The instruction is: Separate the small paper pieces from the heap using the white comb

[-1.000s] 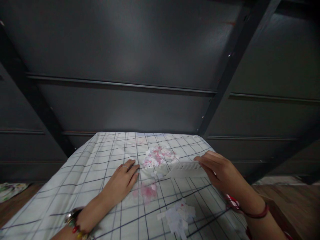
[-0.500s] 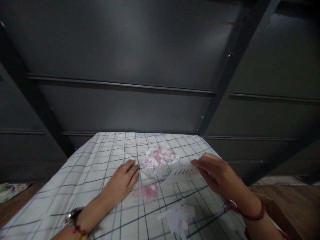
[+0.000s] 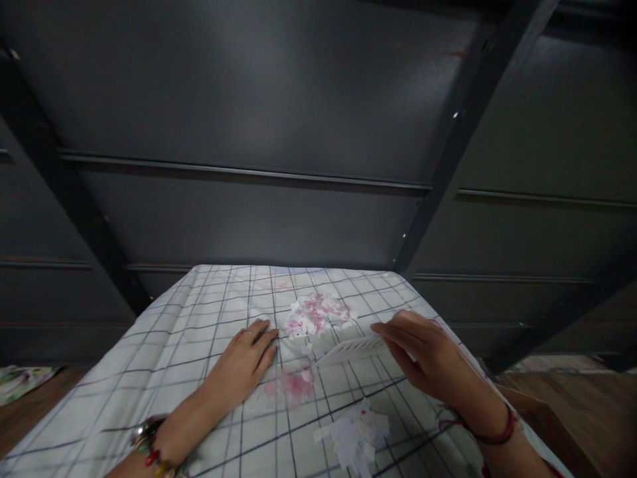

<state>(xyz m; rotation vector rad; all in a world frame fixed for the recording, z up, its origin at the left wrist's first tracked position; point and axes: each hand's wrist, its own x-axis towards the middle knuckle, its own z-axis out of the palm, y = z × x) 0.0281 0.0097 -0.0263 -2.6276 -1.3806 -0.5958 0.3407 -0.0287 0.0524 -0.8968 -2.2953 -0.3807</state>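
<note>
My right hand point(image 3: 421, 348) pinches one end of a flat white slotted piece point(image 3: 348, 348), perhaps plastic, held tilted over the cloth. Its left end points toward a few loose white paper scraps point(image 3: 308, 350); whether it touches them I cannot tell. Beyond it lies a heap of torn paper bits point(image 3: 318, 313), white with pink-red stains. My left hand point(image 3: 249, 358) rests palm down on the checked tablecloth point(image 3: 209, 332), fingers spread a little, left of that heap. Nearer me is a second pile of mostly white paper scraps point(image 3: 354, 435).
A pink stain point(image 3: 296, 386) marks the cloth between the two piles. Dark metal panels point(image 3: 269, 226) rise behind the table's far edge. Low on the right a brown cardboard box point(image 3: 540, 418) stands on the wooden floor. Patterned cloth point(image 3: 24, 382) lies at far left.
My right hand has shifted slightly left with the white slotted piece, which now tilts more edge-on to me. My left hand and both paper piles have stayed in place.
</note>
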